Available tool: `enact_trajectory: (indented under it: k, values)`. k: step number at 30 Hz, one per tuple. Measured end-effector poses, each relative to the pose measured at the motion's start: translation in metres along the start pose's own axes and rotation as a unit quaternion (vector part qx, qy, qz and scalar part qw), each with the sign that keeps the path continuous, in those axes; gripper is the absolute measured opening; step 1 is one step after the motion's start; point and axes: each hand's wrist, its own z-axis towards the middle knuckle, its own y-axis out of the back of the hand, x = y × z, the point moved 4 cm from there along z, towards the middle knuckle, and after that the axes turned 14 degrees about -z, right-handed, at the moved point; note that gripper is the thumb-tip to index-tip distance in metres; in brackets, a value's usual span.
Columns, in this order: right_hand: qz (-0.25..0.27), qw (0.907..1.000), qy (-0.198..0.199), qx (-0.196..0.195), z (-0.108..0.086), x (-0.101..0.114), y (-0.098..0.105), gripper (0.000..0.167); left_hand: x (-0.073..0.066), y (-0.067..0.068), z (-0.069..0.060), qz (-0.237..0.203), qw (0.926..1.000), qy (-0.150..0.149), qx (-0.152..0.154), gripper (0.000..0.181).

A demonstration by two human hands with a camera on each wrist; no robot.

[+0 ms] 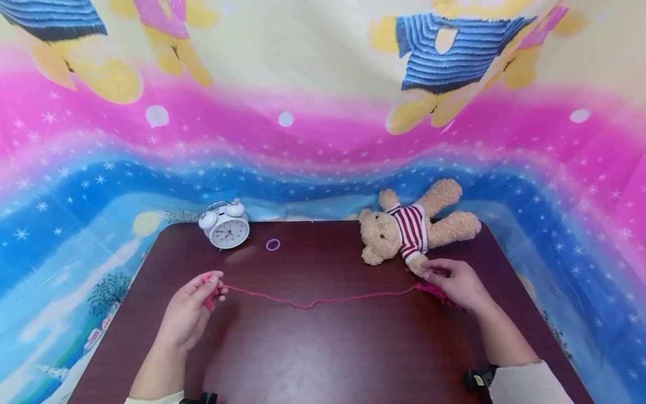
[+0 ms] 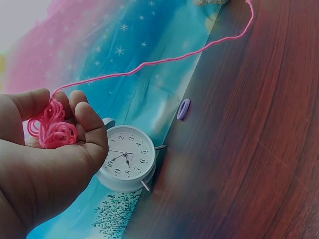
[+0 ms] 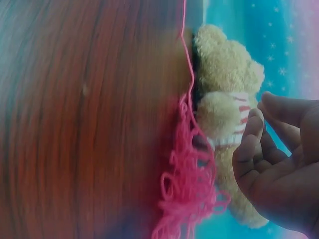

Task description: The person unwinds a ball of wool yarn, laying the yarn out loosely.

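Note:
A small looped bundle of pink yarn [image 2: 52,128] is held in my left hand [image 1: 185,315], with thumb and curled fingers around it. From there a single pink strand [image 1: 348,299] runs across above the dark table, sagging mid-way, to a loose heap of the same yarn [image 3: 188,184] on the right. Over that heap hovers my right hand [image 1: 461,285], its thumb and forefinger tips close together. In the right wrist view nothing shows between those fingers. A teddy bear [image 1: 384,234] in a striped shirt lies just beyond, its paw near my right fingertips.
A white twin-bell alarm clock [image 1: 229,232] stands at the back left of the brown table [image 1: 313,359]. Beside it lies a purple ring-shaped band [image 1: 268,248]. A printed cloth [image 1: 303,191] hangs behind and along both sides of the table.

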Motion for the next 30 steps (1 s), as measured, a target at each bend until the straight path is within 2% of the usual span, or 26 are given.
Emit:
enact_trajectory:
  k: [17, 25, 30]
  values:
    - [0.018, 0.9978, 0.056, -0.028, 0.015, 0.044, -0.035, 0.029, 0.003, -0.008, 0.003, 0.006, 1.0, 0.001, 0.003, 0.019]
    - [0.07, 0.9952, 0.068, -0.008, 0.019, 0.066, -0.056, 0.025, 0.006, -0.014, 0.007, 0.004, 1.0, -0.002, -0.001, 0.018]
    - [0.074, 0.994, 0.081, -0.006, 0.022, 0.08, -0.066, 0.023, 0.008, -0.017, 0.009, 0.01, 0.9999, -0.002, 0.001, 0.018]
